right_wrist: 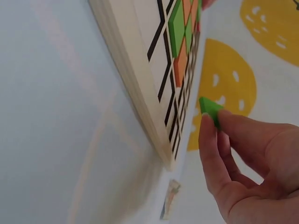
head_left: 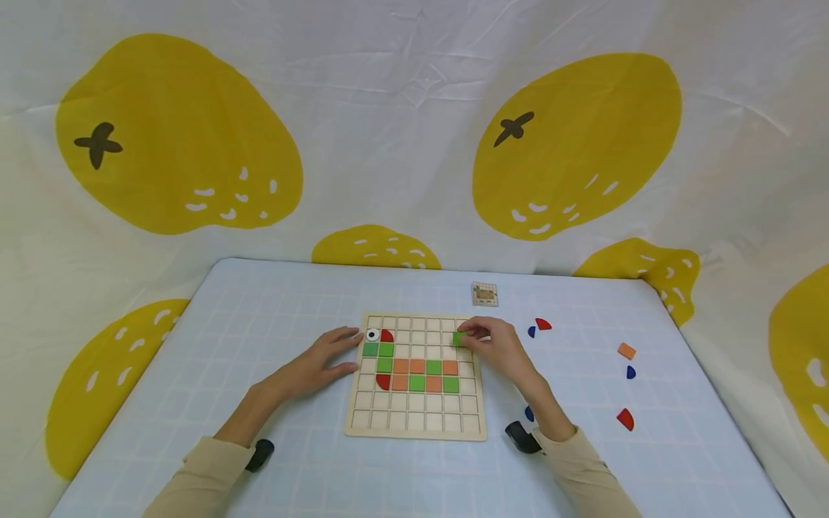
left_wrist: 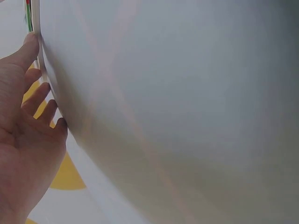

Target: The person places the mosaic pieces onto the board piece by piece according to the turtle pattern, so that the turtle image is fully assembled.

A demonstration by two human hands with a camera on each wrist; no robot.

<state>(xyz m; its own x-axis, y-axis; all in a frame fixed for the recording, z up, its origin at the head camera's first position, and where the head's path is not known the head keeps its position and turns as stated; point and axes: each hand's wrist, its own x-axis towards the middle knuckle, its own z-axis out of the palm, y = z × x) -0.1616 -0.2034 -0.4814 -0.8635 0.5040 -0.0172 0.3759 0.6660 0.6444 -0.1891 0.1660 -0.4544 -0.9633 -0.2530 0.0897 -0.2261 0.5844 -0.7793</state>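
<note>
A wooden grid board [head_left: 414, 434] lies on the table under both hands. On it, orange and green square tiles [head_left: 417, 366], red quarter-round pieces [head_left: 386, 336] and a round eye piece [head_left: 373, 334] form a bent shape. My right hand [head_left: 497, 349] pinches a green tile [head_left: 458, 339] between thumb and fingers over the board's upper right. In the right wrist view, that green tile [right_wrist: 211, 110] is held off the board surface. My left hand [head_left: 322, 363] rests at the board's left edge, fingers loosely extended. Its fingertips meet the board's side in the left wrist view.
Behind the board lies a small picture card [head_left: 485, 294]. To the right are scattered red pieces [head_left: 625, 419], blue half-round pieces [head_left: 631, 372] and an orange tile [head_left: 626, 351]. One blue piece [head_left: 529, 414] is partly hidden beside the right wrist. A lemon-patterned cloth hangs behind the table.
</note>
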